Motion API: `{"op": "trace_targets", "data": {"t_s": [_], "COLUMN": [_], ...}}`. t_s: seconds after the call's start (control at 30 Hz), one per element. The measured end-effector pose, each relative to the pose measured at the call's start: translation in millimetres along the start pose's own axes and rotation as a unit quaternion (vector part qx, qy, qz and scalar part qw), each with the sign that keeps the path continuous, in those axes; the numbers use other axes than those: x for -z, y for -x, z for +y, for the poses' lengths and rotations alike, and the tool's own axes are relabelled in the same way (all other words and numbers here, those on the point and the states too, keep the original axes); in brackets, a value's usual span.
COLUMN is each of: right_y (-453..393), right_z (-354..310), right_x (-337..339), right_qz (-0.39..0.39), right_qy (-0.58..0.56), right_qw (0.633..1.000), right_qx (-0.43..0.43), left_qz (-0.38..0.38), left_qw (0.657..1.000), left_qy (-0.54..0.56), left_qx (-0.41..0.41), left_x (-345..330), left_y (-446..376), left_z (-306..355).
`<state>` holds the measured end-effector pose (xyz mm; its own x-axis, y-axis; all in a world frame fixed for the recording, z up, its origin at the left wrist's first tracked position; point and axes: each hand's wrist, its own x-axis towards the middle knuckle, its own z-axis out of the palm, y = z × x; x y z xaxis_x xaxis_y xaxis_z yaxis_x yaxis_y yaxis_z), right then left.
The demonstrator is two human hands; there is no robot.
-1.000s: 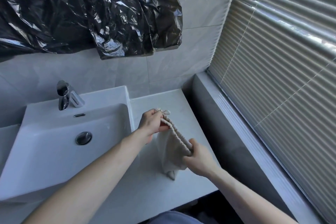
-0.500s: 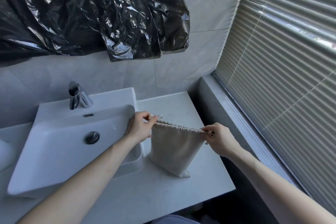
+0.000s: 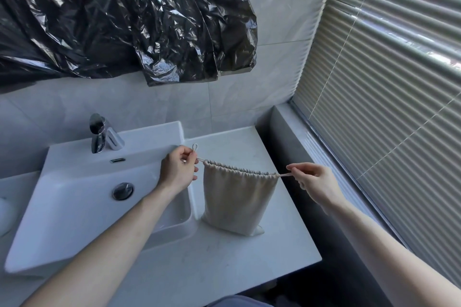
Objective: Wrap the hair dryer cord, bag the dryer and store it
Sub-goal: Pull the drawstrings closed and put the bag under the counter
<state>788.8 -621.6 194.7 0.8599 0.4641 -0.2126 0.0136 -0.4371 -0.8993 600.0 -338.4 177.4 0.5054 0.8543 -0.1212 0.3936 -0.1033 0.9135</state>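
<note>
A cloth bag (image 3: 237,202) is held upright over the counter (image 3: 224,257), just right of the sink (image 3: 74,207), its bottom resting on the counter. Its drawstring (image 3: 199,159) is pinched by the left hand (image 3: 178,172) and the right hand (image 3: 314,182), and the gathered mouth is stretched between them.

A white sink (image 3: 74,182) with a chrome tap (image 3: 98,136) sits on a pale counter (image 3: 224,269) against a grey tiled wall (image 3: 274,20). Crinkled black plastic sheet (image 3: 124,20) hangs over the wall above. Closed blinds (image 3: 386,82) cover the window on the right, letting in soft daylight.
</note>
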Motion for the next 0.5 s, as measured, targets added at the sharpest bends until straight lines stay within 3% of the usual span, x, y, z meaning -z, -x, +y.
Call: {"op": "trace_targets", "data": {"t_s": [0.23,0.5], "right_y": [-4.2,-9.5], "right_z": [-1.6,-7.4], "right_x": [8.3,28.1], "right_qz": [0.067,0.133], "right_qy": [-0.145,-0.212], "right_qw": [0.987,0.968], "right_qx": [-0.022,-0.014], "left_qz": [0.054,0.108], "left_qw": [0.99,0.976], "left_qy": [0.112,0.174], "left_qx": [0.068,0.067], "left_x": [7.5,29.1], "left_y": [-11.1,-20.7], "left_z": [-10.7,-6.4]}}
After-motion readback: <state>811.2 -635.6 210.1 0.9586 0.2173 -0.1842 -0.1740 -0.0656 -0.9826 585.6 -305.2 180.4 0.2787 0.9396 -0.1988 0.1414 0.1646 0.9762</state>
